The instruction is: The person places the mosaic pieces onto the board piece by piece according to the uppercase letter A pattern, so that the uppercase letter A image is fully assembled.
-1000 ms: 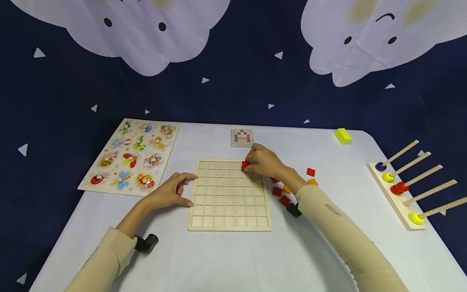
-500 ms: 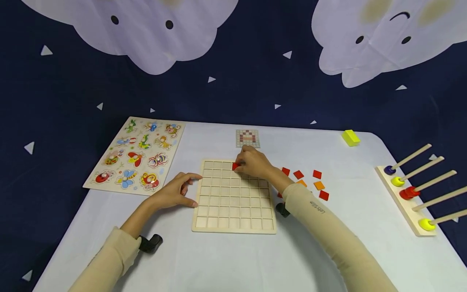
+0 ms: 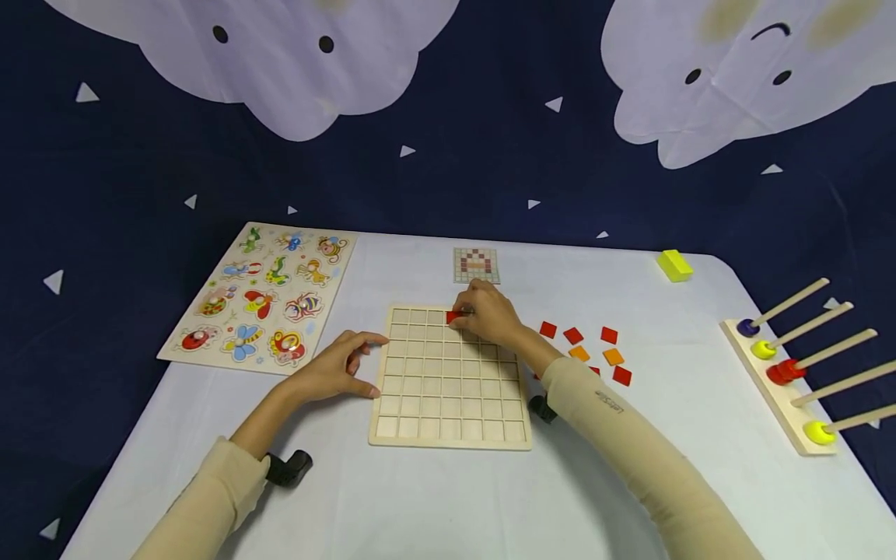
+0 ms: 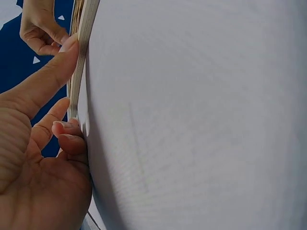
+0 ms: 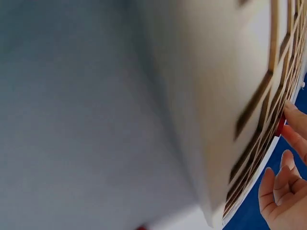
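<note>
A light wooden grid board (image 3: 450, 389) lies flat in the middle of the table in the head view. At its far edge, in the top row, my right hand (image 3: 490, 313) pinches a small red square tile (image 3: 453, 317) between thumb and index finger. The right wrist view shows that tile (image 5: 280, 125) down at the grid, partly covered by the fingertips. My left hand (image 3: 332, 368) rests at the board's left edge. Its thumb and index finger reach out straight to the rim, while the other fingers bend inward in the left wrist view.
Several loose red tiles (image 3: 609, 335) and orange tiles (image 3: 613, 356) lie right of the board. A small pattern card (image 3: 477, 265) sits behind it. An insect puzzle board (image 3: 262, 299) is at left, a peg stacker (image 3: 777, 385) at right, a yellow block (image 3: 675, 265) behind.
My right hand has shifted left along the board's top row with the red tile and then stayed there. The head view has swung slightly left. My left hand keeps its place.
</note>
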`<state>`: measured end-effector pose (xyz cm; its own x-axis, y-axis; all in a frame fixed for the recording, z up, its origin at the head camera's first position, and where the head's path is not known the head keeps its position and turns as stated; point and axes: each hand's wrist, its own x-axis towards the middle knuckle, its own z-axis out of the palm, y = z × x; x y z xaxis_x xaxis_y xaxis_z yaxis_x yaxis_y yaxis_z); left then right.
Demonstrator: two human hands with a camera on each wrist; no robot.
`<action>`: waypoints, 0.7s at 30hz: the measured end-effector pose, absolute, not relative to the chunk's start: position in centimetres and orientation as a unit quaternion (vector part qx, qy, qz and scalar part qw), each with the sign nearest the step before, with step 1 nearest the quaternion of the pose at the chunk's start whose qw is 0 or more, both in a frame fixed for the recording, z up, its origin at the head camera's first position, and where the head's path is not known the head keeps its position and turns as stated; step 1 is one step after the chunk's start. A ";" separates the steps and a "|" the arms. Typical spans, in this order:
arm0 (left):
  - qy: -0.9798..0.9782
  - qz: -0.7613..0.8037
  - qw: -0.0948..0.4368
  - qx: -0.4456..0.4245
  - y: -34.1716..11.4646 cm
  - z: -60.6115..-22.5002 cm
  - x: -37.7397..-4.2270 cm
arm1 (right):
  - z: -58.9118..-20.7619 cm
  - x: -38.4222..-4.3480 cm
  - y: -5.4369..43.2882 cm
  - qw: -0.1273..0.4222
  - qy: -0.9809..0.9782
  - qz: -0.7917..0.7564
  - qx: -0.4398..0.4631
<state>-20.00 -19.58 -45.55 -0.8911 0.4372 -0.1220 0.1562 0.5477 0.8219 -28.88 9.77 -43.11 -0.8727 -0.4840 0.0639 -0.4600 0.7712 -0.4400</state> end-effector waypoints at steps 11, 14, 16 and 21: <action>0.860 0.452 0.158 0.176 -19.5 -45.7 -19.9 | -42.1 -28.8 9.9 0.078 0.945 -0.198 -0.247; 0.861 0.451 0.159 0.172 -19.5 -45.6 -19.8 | -41.2 -28.4 11.1 0.065 0.946 -0.181 -0.263; 0.862 0.450 0.159 0.169 -19.5 -45.5 -19.8 | -40.5 -28.2 12.3 0.053 0.946 -0.187 -0.260; 0.861 0.451 0.159 0.172 -19.4 -45.2 -19.9 | -39.7 -27.6 16.4 0.028 0.953 -0.193 -0.231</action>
<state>-19.86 -19.43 -45.17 -0.8900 0.4404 -0.1184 0.1539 0.5344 0.8311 -27.58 16.42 -39.66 -0.8915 -0.4517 0.0351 -0.4299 0.8189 -0.3801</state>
